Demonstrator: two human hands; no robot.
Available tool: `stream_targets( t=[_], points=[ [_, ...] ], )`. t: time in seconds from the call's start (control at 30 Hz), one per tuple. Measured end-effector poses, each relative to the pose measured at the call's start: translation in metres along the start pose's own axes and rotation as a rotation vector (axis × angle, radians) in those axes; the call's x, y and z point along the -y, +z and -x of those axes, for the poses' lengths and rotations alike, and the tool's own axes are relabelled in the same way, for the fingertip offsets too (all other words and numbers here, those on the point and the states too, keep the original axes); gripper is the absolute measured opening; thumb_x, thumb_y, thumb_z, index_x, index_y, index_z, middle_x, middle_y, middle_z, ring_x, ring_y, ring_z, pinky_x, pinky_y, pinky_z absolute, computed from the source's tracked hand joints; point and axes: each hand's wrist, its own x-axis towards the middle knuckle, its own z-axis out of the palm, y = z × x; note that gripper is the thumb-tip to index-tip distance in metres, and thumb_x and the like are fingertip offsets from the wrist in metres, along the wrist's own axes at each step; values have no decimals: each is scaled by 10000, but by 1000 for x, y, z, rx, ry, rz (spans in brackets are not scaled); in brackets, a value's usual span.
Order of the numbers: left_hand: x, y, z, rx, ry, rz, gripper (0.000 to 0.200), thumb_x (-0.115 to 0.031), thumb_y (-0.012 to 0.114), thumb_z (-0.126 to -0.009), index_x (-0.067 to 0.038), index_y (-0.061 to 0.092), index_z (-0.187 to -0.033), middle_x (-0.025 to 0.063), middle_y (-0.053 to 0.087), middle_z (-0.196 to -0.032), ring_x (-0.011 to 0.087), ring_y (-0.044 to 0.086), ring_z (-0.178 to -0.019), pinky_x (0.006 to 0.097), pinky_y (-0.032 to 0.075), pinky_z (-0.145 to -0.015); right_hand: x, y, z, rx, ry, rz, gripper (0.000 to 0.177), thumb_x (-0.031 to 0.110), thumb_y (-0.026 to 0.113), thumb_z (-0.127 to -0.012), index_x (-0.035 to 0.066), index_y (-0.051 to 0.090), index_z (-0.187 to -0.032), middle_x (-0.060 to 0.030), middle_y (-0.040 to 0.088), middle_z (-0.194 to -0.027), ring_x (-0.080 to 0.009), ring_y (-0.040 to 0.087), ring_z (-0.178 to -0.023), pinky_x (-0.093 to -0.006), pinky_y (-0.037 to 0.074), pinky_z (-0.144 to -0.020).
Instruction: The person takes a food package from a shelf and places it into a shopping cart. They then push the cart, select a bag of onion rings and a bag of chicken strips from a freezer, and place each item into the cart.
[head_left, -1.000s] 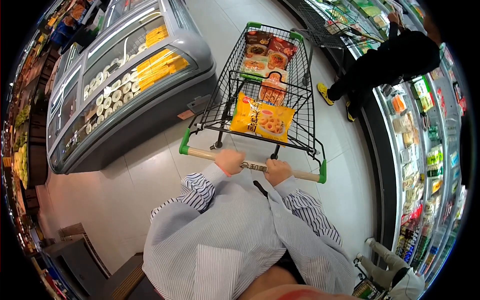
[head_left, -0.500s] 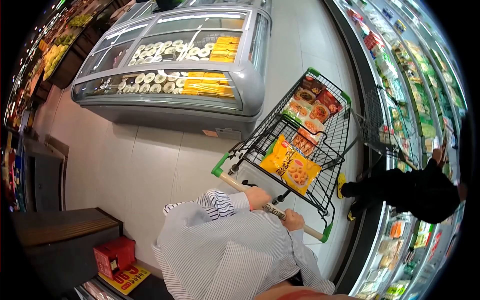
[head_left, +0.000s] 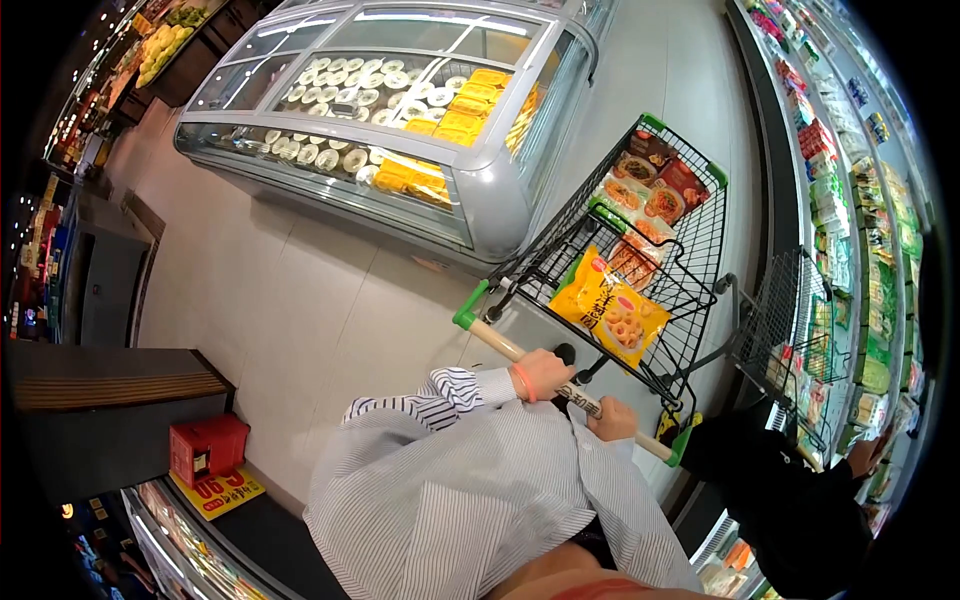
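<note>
Both of my hands grip the pale handle bar of a black wire shopping cart point(head_left: 705, 240) with green corner caps. My left hand point(head_left: 543, 374), an orange band at its wrist, is closed around the bar's middle. Further right along the same bar, my right hand point(head_left: 613, 418) is wrapped around it, near the green end cap. In the cart's near section lies a yellow food bag point(head_left: 612, 305) with ring-shaped snacks pictured on it. Behind it sit several food packs point(head_left: 640, 250) and dark red boxes point(head_left: 683, 185).
A grey glass-topped freezer point(head_left: 500, 215) with white tubs and yellow packs stands ahead on the left. Along the right runs a refrigerated shelf point(head_left: 840, 200). A person in black point(head_left: 790, 500) stands close at right beside another cart point(head_left: 790, 320). A red box point(head_left: 208, 447) is at lower left.
The freezer appears closer and turned in view. The person in black and the other cart are now nearer to my cart's right side. Both my hands keep hold of the handle.
</note>
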Motion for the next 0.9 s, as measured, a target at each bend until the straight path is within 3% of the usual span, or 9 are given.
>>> stream_targets(
  t=[0.23, 0.53, 0.9],
  points=[
    [104, -85, -105, 81, -31, 37, 222, -178, 627, -657, -73, 593, -849, 123, 626, -678, 313, 626, -686, 417, 483, -611, -38, 17, -164, 109, 34, -14, 193, 210, 658, -654, 107, 502, -705, -68, 530, -622, -291, 536, -549, -397, 431, -524],
    [249, -154, -280, -116, -21, 31, 172, -173, 614, -662, -65, 582, -792, 127, 620, -664, 305, 619, -659, 417, 469, -593, -117, 44, -400, 116, 48, -22, 211, 169, 667, -654, 75, 483, -699, -106, 547, -615, -316, 546, -580, -419, 416, -543],
    [350, -223, -482, -12, -18, -12, 142, -187, 615, -678, -67, 624, -754, 133, 636, -692, 300, 634, -671, 415, 496, -608, -235, 66, -598, 82, 50, 90, 181, 181, 649, -661, 90, 493, -675, -71, 544, -617, -280, 554, -583, -378, 419, -573]
  ],
)
